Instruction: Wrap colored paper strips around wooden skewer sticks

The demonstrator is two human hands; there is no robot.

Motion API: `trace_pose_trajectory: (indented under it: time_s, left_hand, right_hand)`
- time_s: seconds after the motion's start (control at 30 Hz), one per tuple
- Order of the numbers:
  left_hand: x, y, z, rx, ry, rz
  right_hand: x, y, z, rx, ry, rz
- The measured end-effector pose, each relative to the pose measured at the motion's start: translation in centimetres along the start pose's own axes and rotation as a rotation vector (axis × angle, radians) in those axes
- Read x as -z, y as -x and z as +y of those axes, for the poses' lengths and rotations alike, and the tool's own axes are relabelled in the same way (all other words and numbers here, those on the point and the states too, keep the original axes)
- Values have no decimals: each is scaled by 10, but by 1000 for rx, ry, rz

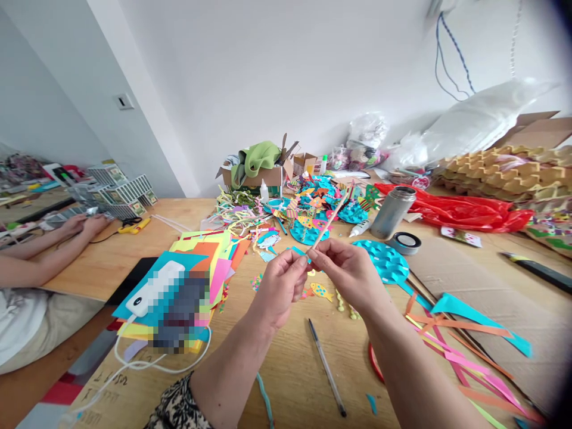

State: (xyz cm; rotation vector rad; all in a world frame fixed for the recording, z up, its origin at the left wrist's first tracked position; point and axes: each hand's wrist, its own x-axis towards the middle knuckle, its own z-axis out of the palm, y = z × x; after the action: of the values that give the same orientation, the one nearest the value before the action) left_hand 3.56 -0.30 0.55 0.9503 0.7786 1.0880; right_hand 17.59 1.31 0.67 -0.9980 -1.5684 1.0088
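A thin pale stick (331, 223) rises at a slant from between my fingertips, its far end over the craft pieces. My right hand (346, 271) pinches it near the lower end. My left hand (282, 283) is closed against the same end, thumb pressed on the fingers, and the tip is hidden there. Just beyond my hands lies a blue egg-tray disc (384, 262). Below them are a yellow paper fish (322, 291) and a pen (325, 364) on the wooden table (236, 357).
At the left, colored paper (218, 280) lies under a white power bank (154, 289) with a cable. A metal flask (393, 211) stands at right near a utility knife (538, 271) and paper strips (473, 325). A co-worker's hands (87, 225) work at far left.
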Motion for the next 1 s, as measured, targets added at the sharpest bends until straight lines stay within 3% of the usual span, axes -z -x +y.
trace_pose_trajectory:
  time_s: [0.3,0.47,0.63,0.87,1.0]
  left_hand:
    - [3,-1,-5,-151,-249,61]
    - [1,2,-2,-207,-311,83]
    - [-2,7,0,-279,-400,84]
    - [-6,12,2,-264,-353,87]
    - [-8,15,7,-289,-377,112]
  right_hand:
    - [-5,3,-2,17,81,52]
    - [-4,4,-9,25,-23,-16]
    - [-8,9,-9,58,89,103]
    - [-16,15,-18,194,328,237]
    - [-9,12,-19,104,145,99]
